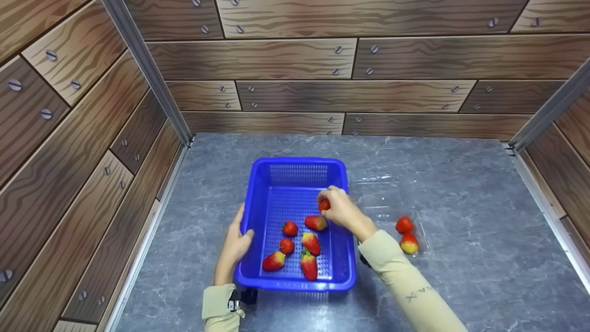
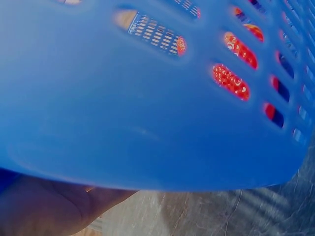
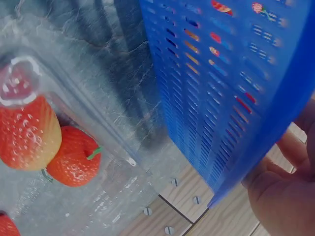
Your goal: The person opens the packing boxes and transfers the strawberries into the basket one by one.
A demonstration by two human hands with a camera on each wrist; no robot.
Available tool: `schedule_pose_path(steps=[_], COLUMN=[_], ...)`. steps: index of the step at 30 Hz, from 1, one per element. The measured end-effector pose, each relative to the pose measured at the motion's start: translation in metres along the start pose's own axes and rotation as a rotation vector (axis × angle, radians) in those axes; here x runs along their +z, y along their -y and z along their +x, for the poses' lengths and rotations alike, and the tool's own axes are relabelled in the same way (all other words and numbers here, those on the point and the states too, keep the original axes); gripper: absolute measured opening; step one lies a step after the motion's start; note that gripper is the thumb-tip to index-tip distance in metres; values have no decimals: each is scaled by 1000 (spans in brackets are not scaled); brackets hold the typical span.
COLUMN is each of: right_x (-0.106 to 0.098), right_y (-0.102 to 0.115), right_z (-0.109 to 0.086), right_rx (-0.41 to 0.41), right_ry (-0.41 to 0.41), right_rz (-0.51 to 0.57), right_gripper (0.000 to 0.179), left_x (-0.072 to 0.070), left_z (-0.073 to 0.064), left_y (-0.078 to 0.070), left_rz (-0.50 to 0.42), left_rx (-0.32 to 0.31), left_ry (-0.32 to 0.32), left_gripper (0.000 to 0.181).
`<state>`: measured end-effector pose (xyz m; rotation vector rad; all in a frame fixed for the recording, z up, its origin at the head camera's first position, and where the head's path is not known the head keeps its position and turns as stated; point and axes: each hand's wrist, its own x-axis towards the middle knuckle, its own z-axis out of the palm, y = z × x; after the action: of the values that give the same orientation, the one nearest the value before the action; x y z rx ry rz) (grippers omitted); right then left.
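Note:
My left hand point(image 1: 236, 244) grips the left side of a blue plastic basket point(image 1: 295, 284), its thumb over the rim and its fingers outside. In the left wrist view, the basket's slotted wall point(image 2: 147, 113) hides most of that hand point(image 2: 44, 209). Inside the basket's right side, my right hand point(image 1: 342, 211) pinches a red strawberry point(image 1: 324, 204) above the bottom. Several strawberries lie below it, among them a red one with a pale end point(image 1: 313, 223) and a yellow-topped one point(image 1: 311, 244). The right wrist view shows my right hand point(image 3: 285, 191) past the basket rim, the pinched strawberry hidden.
Right of the basket sits a clear plastic tray point(image 1: 379, 196), hard to make out against the grey marbled table point(image 1: 484, 207). Two strawberries, a red one point(image 1: 404, 224) and a yellow-ended one point(image 1: 409, 243), lie at its right side. Wood-patterned walls point(image 1: 295, 60) enclose the table.

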<state>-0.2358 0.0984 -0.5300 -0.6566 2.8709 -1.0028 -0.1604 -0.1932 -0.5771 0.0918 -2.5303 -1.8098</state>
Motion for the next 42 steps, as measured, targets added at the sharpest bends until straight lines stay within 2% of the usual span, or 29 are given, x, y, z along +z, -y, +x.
schedule_pose_path(steps=[5,12,15,21,27,36,42], right_x=[4,14,20,31,34,34,34], right_y=[-2,-10,-12,-11,-11,-11,-12], right_z=[9,14,14,16,19,20,20], right_rx=[-31,-179,-214,-179,-124,-103,-104], right_ry=[32,28,19,62,86,147,158], right_rz=[-41,-187,-247,-311,-321,-328,-347], right_gripper=[29,27,24,20,26,27,26], left_x=[-2,0,0,0,1,1,1], left_z=[1,-1,-1,-1,0,0,-1], left_y=[-2,-2,-2,-1,2,0,0], left_rz=[22,6,1,-2,-8,-15,-18], left_rx=[-4,-6,-2,0,21,14,1], left_ry=[-10,0,-1,-4,-4,-8,-9], left_gripper=[79,79,79,79,79,80,79])
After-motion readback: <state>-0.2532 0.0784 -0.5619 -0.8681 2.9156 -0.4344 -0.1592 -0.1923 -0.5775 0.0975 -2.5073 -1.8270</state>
